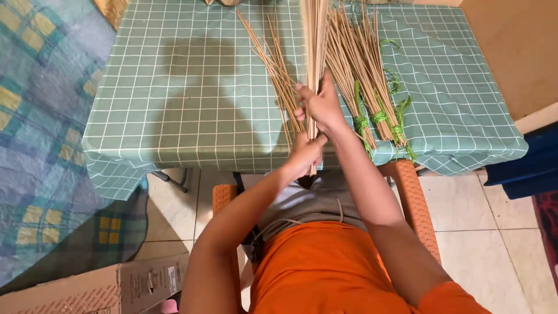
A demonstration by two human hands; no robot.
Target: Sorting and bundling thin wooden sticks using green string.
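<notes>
Tan sticks: a thin upright bundle [315, 52] stands at the near edge of the table, running up out of view at the far side.
Right hand: the right hand [318, 104] is wrapped tight around this bundle, fingers closed on the sticks, above the other hand.
Left hand: the left hand [305, 152] grips the bundle's lower end at the table edge, just under the right; both hands are close together on the same sticks.
Loose sticks: a few [276, 70] lie slanted on the cloth just left of the held bundle.
Tied bundles: several [363, 75] lie fanned on the right, bound near their ends with green twine [379, 118].
Table: covered with a green cloth with a white grid [174, 87], its hem hanging over the near edge.
Seat: an orange woven chair [411, 200] shows beside the right arm.
Floor: pale tiles, a cardboard box [99, 288] near left, a blue checked blanket [40, 116] on the left.
</notes>
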